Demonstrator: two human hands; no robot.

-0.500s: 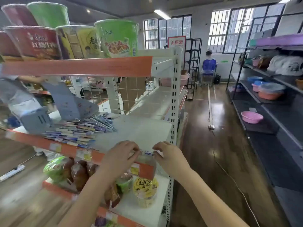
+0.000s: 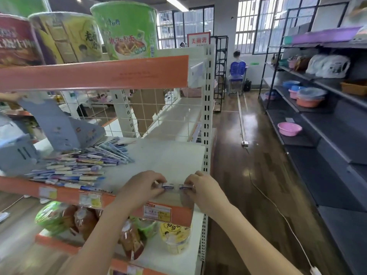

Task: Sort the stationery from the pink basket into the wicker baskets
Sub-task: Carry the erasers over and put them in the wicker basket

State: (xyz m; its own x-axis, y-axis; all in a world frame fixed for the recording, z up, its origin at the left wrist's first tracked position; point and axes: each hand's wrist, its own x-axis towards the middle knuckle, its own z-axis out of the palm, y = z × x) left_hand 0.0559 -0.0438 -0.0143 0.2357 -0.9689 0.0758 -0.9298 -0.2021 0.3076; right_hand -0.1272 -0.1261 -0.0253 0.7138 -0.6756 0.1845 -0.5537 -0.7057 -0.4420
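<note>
— White shelf board (image 2: 168, 155), orange front strip (image 2: 59, 193). What do the hands hold?

— Left hand (image 2: 142, 188), at about 6 o'clock in the head view, pinches a small white-and-blue item (image 2: 168, 186) with curled fingertips. Right hand (image 2: 202, 188), just at its 3 o'clock, pinches a second small item (image 2: 185, 187) of the same kind. Both sit at the front edge of the shelf board. The two items are close but apart; what they are is too small to tell.

— Other stationery?

— A spread pile of pens (image 2: 79, 167) lies on the same shelf board, at 9 o'clock from the hands, well apart from them. Grey-blue card display pieces (image 2: 59, 128) stand behind the pile.

— Pink basket, wicker baskets?

— A pink basin (image 2: 289, 129) sits on the dark shelving (image 2: 327, 135) at 3 o'clock across the aisle. One brown woven basket (image 2: 354, 88) sits higher on that rack, at 2 o'clock.

— Remaining stock?

— Instant noodle cups (image 2: 127, 30) on the top shelf at 11 o'clock; packaged snacks (image 2: 59, 217) and a yellow cup (image 2: 174, 239) on the shelf below the hands. A person sits on a blue chair (image 2: 237, 70) at 1 o'clock.
</note>
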